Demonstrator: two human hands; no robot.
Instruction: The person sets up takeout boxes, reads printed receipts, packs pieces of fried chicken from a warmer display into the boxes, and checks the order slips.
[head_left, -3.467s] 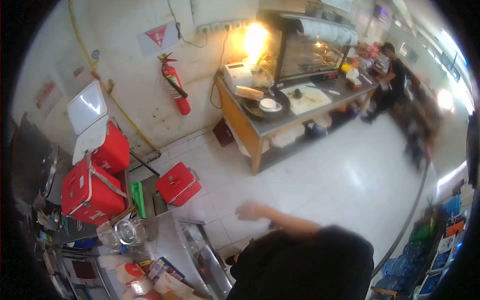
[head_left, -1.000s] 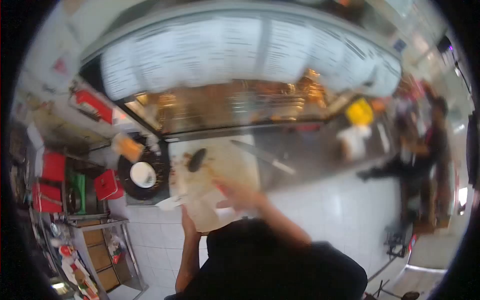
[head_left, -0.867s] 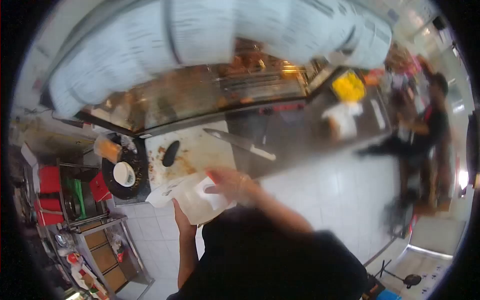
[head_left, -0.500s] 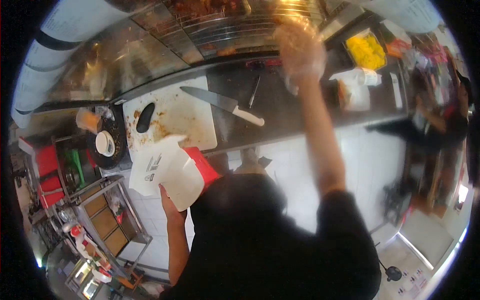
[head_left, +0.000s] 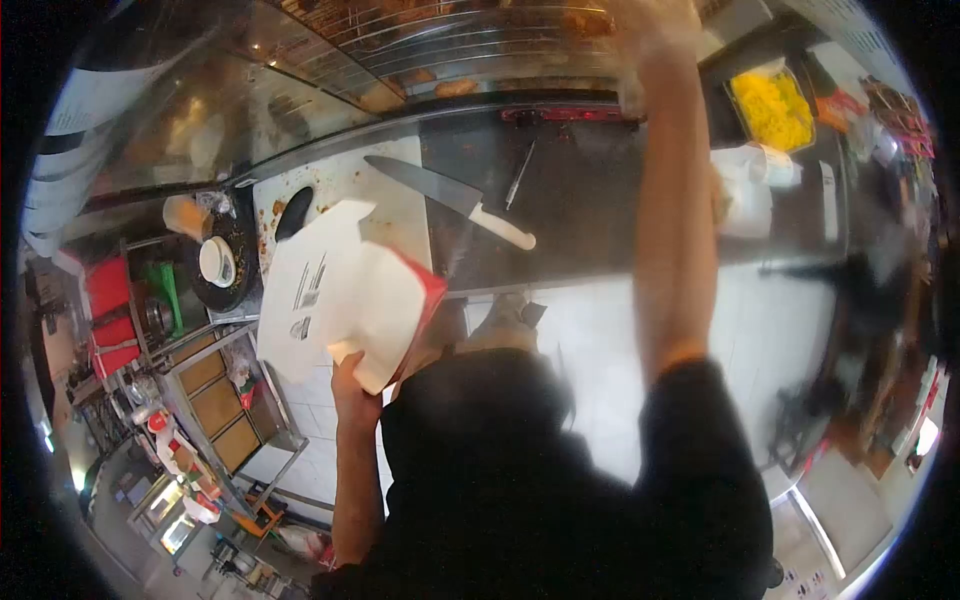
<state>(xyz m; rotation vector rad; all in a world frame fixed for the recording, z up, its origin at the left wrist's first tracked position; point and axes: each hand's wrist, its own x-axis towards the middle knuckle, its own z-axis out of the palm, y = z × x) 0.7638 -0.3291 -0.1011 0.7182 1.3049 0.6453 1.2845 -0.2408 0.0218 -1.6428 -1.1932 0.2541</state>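
Observation:
In my left hand (head_left: 355, 395) is an open takeout box (head_left: 390, 310), red outside and white inside, with its printed flap spread to the left. My thumb lies over the box's near rim. My right hand (head_left: 660, 30), in a clear plastic glove, reaches to the top of the view at the glass food cabinet (head_left: 480, 45). Motion blurs it, and its fingers cannot be made out. Browned food pieces (head_left: 457, 88) lie behind the cabinet's wire rack. Beyond the box, a large knife (head_left: 450, 197) with a white handle rests across the edge of a stained white cutting board (head_left: 400, 215).
A thin metal tool (head_left: 520, 175) lies on the dark counter (head_left: 580, 215). At the right stand a tray of yellow food (head_left: 772, 108) and white packaging (head_left: 745, 195). A small white scale (head_left: 215, 262) sits at the left. Another person (head_left: 880, 270) is blurred at far right.
My right hand has moved up and to the right, farther toward the cabinet. The box in my left hand has tilted, and its inside shows more.

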